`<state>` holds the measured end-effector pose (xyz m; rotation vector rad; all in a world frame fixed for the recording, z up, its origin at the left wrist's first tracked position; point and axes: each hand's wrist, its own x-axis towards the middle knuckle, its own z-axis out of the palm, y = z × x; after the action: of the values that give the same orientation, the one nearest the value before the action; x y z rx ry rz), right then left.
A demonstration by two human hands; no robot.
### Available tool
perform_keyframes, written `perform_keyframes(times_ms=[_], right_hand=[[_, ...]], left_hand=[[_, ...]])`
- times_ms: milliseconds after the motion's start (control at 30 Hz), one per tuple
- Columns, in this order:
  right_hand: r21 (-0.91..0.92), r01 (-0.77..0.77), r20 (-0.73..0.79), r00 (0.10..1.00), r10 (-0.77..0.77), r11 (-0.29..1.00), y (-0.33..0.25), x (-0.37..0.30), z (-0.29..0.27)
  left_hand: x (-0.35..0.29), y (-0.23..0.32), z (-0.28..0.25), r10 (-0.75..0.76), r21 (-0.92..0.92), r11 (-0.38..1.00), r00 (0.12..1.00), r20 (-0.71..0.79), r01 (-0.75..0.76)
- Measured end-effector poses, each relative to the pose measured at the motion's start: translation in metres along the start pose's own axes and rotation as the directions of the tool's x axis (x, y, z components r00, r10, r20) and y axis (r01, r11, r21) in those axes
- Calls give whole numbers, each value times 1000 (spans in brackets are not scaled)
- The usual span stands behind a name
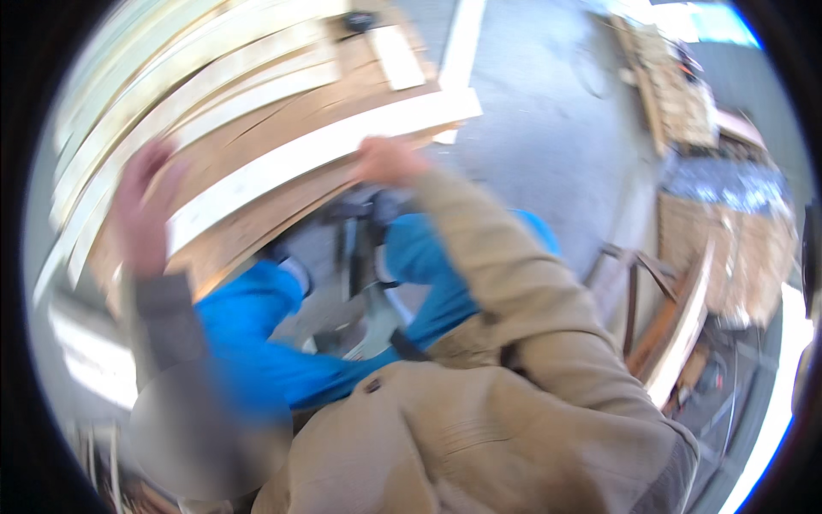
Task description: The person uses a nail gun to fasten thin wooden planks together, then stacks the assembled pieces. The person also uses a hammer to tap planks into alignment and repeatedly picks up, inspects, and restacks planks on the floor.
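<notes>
A long pale wooden board (pixel 300 158) lies slantwise across a brown wooden work surface (pixel 248 137) in front of me. My left hand (pixel 144 210) is raised near the board's left end, blurred, with thumb and fingers apart and nothing visible between them. At the board's near edge, right of its middle, is my right hand (pixel 387 161). Its fingers look curled closed, and whatever they may hold is hidden. Beyond the board, a short pale wood piece (pixel 396 56) lies close to a small black object (pixel 359 20) too blurred to name.
Several long pale planks (pixel 214 77) lie side by side at the far left. Another narrow plank (pixel 462 43) extends away over the grey floor (pixel 548 94). Wood is stacked (pixel 676 94) at the far right, near a brown bundle with shiny wrap (pixel 728 184). My blue-trousered legs (pixel 257 321) are below the work surface.
</notes>
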<state>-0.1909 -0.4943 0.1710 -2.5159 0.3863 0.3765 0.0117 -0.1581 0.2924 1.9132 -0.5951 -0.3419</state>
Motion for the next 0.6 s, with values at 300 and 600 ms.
perform_keyframes(times_ms=[300, 600], right_hand=[[67, -471, 408, 818, 406, 880, 16, -33, 223], [20, -678, 473, 654, 590, 735, 37, -43, 294]], left_hand=[[-75, 7, -6, -349, -142, 936, 903, -252, 322], [-72, 63, 5, 2, 107, 994, 997, -76, 6]])
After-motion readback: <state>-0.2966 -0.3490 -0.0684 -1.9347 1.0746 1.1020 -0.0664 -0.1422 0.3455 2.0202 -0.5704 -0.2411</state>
